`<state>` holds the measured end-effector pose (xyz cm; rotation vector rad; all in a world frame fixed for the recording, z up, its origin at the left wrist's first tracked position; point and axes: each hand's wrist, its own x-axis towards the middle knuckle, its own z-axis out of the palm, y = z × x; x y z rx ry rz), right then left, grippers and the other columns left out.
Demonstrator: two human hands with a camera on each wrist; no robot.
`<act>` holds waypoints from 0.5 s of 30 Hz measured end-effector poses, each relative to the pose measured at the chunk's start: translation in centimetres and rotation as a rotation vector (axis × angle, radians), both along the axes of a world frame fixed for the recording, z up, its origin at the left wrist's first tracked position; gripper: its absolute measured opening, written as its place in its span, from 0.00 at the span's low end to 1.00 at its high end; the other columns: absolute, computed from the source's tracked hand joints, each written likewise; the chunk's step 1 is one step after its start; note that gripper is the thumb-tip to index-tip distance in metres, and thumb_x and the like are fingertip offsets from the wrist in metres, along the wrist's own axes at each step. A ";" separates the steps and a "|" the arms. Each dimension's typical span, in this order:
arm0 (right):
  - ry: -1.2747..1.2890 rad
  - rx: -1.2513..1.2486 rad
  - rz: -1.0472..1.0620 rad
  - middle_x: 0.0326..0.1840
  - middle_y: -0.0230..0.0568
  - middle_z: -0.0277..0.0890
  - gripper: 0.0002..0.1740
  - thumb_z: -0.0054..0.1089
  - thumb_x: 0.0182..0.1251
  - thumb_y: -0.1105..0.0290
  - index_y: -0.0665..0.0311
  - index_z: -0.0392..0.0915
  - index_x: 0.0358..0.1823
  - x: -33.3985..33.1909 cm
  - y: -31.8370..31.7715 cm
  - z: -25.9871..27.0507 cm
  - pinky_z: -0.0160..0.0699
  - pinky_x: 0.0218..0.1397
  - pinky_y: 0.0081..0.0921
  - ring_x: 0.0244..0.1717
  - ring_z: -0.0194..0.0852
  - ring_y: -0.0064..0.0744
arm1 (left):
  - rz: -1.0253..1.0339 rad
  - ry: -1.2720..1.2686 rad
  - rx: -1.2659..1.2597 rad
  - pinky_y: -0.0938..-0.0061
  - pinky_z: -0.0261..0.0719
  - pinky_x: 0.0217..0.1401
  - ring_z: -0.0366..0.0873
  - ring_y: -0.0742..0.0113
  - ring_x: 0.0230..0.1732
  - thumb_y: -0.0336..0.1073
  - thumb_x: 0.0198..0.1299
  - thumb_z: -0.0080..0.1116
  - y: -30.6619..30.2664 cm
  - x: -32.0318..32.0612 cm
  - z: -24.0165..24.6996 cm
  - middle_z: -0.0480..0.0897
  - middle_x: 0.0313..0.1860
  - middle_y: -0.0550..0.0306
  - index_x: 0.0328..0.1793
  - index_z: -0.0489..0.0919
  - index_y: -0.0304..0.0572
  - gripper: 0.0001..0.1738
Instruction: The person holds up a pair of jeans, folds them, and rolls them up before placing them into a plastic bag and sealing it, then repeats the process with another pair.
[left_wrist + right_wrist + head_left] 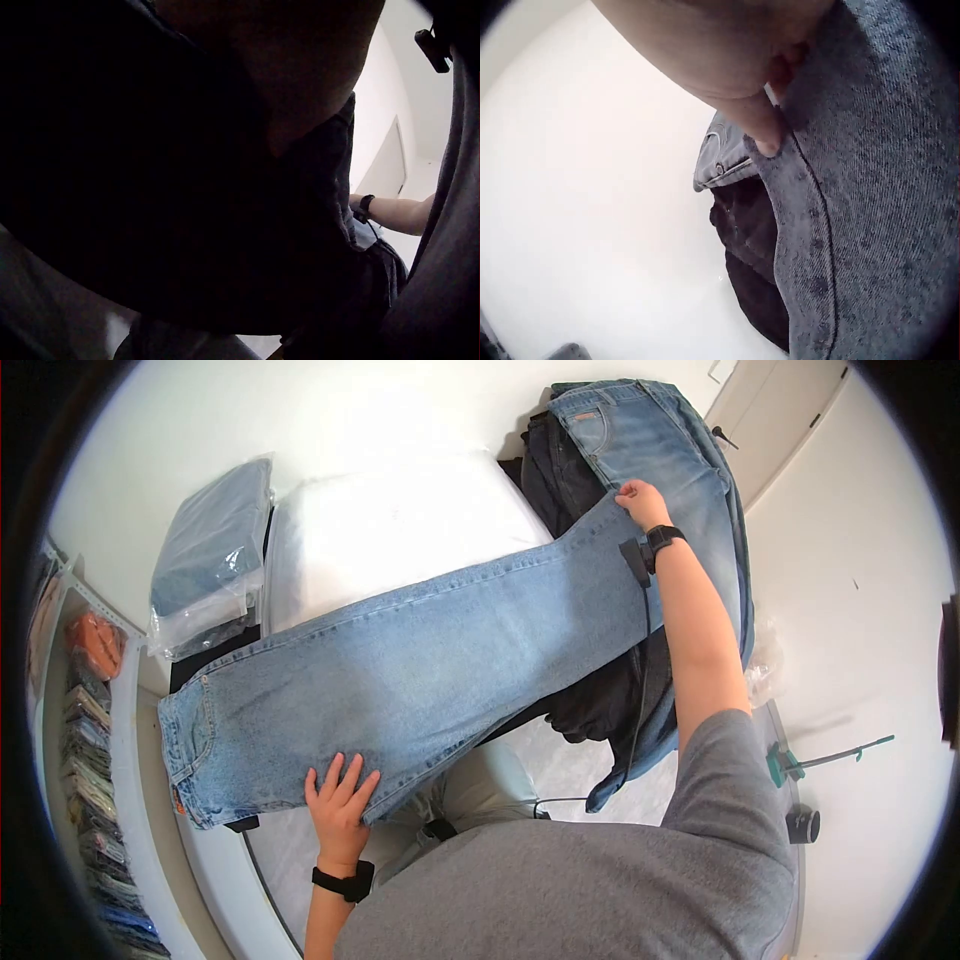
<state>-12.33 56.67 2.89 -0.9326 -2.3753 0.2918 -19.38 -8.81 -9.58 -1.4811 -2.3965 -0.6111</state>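
Note:
A pair of light blue jeans [400, 660] lies stretched across the head view, its waistband at the lower left and the leg running to the upper right. My left hand [342, 810] rests on the denim near the lower edge, fingers straight and spread. At the far side my right hand [643, 503] pinches the edge of the leg. The right wrist view shows the thumb [769, 142] pressed on the cloth beside a stitched seam. In the left wrist view most of the picture is dark, with the right forearm [401, 215] in the background.
Darker blue jeans [655, 440] lie with black garments [560, 470] at the upper right. Behind the jeans sits a white plastic-wrapped stack [400, 530], with bagged folded denim [210, 540] to its left. A shelf [135, 760] of packed clothes lines the left side. A cable [640, 700] hangs from the right wrist.

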 end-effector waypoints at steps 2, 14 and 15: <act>-0.068 0.038 -0.013 0.38 0.47 0.80 0.16 0.67 0.53 0.64 0.66 0.78 0.39 -0.2 -0.5 0.5 0.75 0.47 0.34 0.41 0.78 0.45 | 0.010 0.010 -0.004 0.44 0.54 0.67 0.68 0.55 0.66 0.18 0.40 0.55 0.0 -0.1 0.0 0.76 0.61 0.59 0.50 0.82 0.56 0.29; -0.431 0.269 -0.261 0.48 0.57 0.77 0.26 0.48 0.67 0.49 0.67 0.78 0.45 -0.4 -4.4 4.6 0.72 0.53 0.47 0.51 0.75 0.56 | 0.008 -0.061 0.025 0.46 0.56 0.66 0.68 0.56 0.67 0.15 0.36 0.57 -0.2 -0.2 1.3 0.76 0.61 0.59 0.52 0.81 0.53 0.32; -0.391 0.299 -0.251 0.49 0.57 0.77 0.27 0.48 0.66 0.48 0.67 0.78 0.44 0.3 -2.2 4.6 0.72 0.53 0.47 0.52 0.74 0.56 | 0.001 -0.084 0.008 0.47 0.57 0.66 0.68 0.57 0.67 0.15 0.35 0.58 -0.1 0.0 1.9 0.76 0.61 0.60 0.52 0.80 0.53 0.33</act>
